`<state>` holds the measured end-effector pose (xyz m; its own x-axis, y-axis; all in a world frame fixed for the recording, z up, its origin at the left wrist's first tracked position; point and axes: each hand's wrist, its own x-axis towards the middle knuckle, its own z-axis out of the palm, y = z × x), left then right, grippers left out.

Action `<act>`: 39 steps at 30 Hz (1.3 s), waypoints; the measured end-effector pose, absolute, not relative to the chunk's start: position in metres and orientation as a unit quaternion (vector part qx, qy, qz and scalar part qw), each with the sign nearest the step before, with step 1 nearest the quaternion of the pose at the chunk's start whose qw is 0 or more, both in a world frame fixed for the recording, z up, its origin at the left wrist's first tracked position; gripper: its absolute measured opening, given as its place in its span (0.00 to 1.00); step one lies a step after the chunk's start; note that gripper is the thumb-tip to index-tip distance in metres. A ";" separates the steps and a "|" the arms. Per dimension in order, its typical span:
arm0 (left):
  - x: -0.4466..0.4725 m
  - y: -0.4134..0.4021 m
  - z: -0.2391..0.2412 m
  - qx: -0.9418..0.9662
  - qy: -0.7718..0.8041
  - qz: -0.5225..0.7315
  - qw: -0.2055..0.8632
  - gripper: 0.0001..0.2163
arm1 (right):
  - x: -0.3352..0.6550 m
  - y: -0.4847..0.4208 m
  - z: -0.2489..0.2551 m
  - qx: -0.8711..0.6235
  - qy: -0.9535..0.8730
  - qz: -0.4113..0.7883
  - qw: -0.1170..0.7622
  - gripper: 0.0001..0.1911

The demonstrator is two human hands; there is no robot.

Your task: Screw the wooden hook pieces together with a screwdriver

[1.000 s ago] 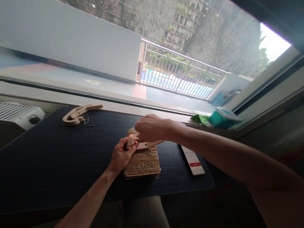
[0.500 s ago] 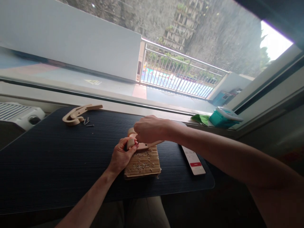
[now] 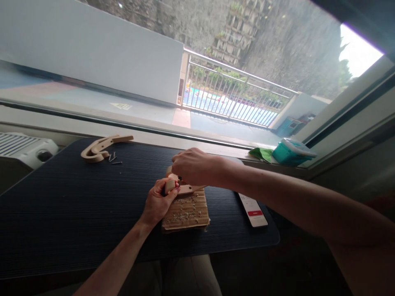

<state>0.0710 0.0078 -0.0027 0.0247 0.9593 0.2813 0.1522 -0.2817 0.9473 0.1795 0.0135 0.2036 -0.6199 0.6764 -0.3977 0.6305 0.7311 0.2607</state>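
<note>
My left hand (image 3: 156, 202) is closed round a curved wooden piece (image 3: 184, 188), gripping its rounded end from the left. My right hand (image 3: 191, 166) is closed in a fist just above that same piece, pressing down on it; whatever its fingers hold is hidden. The wooden piece rests over a cardboard sheet (image 3: 186, 212) dotted with wood shavings, in the middle of the dark table (image 3: 68, 205).
A second curved wooden piece (image 3: 100, 148) lies at the table's far left, with a few dark screws (image 3: 113, 158) beside it. A phone (image 3: 252, 209) with a lit screen lies right of the cardboard. On the windowsill sit a teal box (image 3: 291, 152) and a green cloth (image 3: 261, 154).
My right hand has shifted slightly up and left over the wooden piece. My left hand keeps its grip.
</note>
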 end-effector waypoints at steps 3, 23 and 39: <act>0.070 0.007 -0.002 0.607 0.459 0.523 0.384 0.11 | 0.185 0.018 0.202 0.377 0.899 0.026 0.222 0.09; 0.070 0.007 0.002 0.610 0.462 0.515 0.386 0.09 | 0.180 0.022 0.198 0.367 0.907 -0.003 0.206 0.08; 0.070 0.007 0.002 0.617 0.453 0.521 0.378 0.08 | 0.178 0.019 0.203 0.379 0.892 0.047 0.241 0.08</act>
<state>0.0701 0.0066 0.0018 0.0477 0.9525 0.3008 0.1651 -0.3045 0.9381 0.1778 0.0190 0.2031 -0.5968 0.6991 -0.3937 0.6536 0.7082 0.2669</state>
